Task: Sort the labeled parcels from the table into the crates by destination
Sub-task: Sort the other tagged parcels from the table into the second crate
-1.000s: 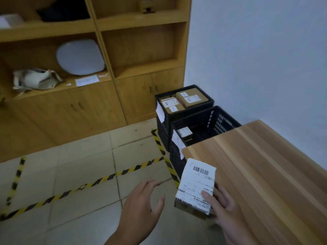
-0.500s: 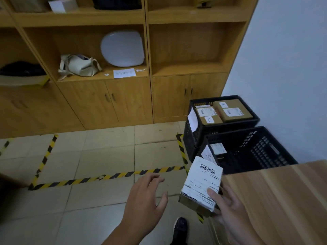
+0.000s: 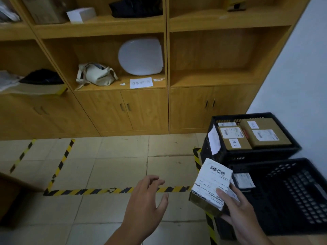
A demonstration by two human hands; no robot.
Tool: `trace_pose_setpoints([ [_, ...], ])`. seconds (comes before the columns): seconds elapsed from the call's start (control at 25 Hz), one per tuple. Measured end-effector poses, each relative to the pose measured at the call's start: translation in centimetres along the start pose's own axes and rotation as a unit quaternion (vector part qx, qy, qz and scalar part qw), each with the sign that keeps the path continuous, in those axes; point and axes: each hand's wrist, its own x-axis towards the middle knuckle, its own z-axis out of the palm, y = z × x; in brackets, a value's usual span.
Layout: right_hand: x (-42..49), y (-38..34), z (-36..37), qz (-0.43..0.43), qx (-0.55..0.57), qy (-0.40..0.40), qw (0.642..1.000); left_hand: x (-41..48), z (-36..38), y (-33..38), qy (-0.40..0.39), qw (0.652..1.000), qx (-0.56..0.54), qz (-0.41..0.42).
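The parcel (image 3: 212, 184) is a small cardboard box with a white shipping label covering its upper face and folding over one edge. It is held in the air, tilted, over the floor and just beside the left corner of the near crate (image 3: 265, 161). The right hand (image 3: 242, 214) grasps it at its lower right end, with the thumb lying across the label and the fingers curled underneath. The left hand (image 3: 146, 200) is released, fingers spread, holding nothing and well apart from the parcel on its left. Since one hand supports it by one end without visible sag, the parcel is judged light and rigid. The cardboard walls should accept a firm pinch, but the corners may crush if it is dropped. The label surface looks smooth and is probably more slippery than bare cardboard, so the preferred hold is across two opposite cardboard sides, with the barcode and address uncovered for reading. The near crate holds one labelled item (image 3: 244, 180). The far crate (image 3: 256, 151) holds two brown boxes (image 3: 233, 138) side by side. The destination text is too small to read.
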Motion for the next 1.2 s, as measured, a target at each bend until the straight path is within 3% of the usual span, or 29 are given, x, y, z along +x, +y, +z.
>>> trace_pose_setpoints([
  [0.24,6.7,-3.9,6.0,-0.024,-0.016,-0.014,0.999,8.9,0.0,-5.2,-0.007,1.000,-0.002,-0.004],
  [0.52,14.0,-8.4,11.9,-0.055,0.010,0.064,0.996,23.8,-0.5,-10.0,-0.060,0.995,0.004,0.078],
  [0.64,14.6,-9.7,13.1,-0.082,0.003,0.060,0.995,28.9,-0.4,-10.4,-0.085,0.991,0.003,0.106],
  [0.88,17.4,-10.0,10.6,-0.071,0.059,0.163,0.982,36.7,3.1,-7.2,-0.153,0.972,-0.021,0.179],
  [1.2,23.5,-10.0,3.6,0.000,0.202,0.325,0.924,45.3,11.1,1.3,-0.244,0.921,-0.005,0.305],
])
